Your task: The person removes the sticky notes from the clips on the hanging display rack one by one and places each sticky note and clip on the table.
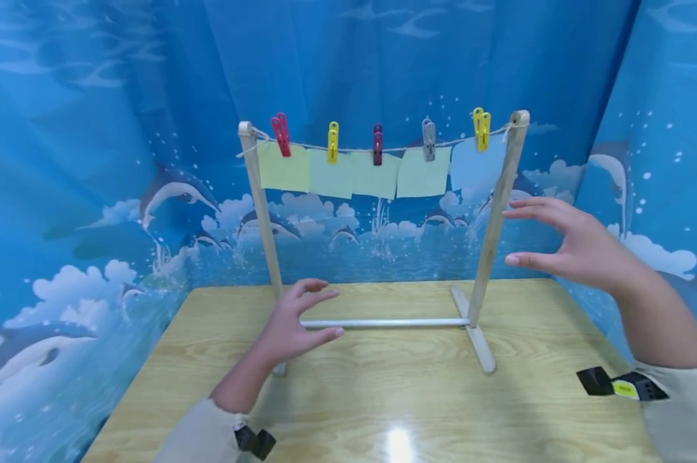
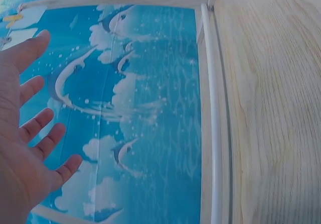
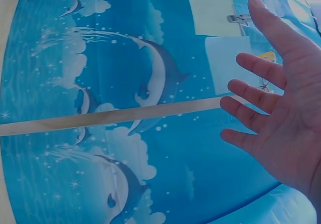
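Observation:
A wooden stand has a left post (image 1: 264,225), a right post (image 1: 496,212) and a white rod (image 1: 383,323) joining them low down. Between the post tops runs a string (image 1: 357,150). Clothespins hold square paper notes on it: a red clothespin (image 1: 281,134) on a yellow-green note (image 1: 285,170), a grey clothespin (image 1: 429,139) on a pale green note (image 1: 422,177), and a yellow clothespin (image 1: 483,130) on a blue note (image 1: 476,166). My left hand (image 1: 293,325), fingers spread, holds nothing near the left post's lower part. Beside the right post, my right hand (image 1: 574,241) is spread with an empty grasp.
A wood-grain table (image 1: 383,392) bears the stand, whose right foot (image 1: 480,347) points toward me. Blue curtains (image 1: 348,71) printed with dolphins and clouds enclose the back and sides. Each wrist carries a black strap device (image 1: 632,386).

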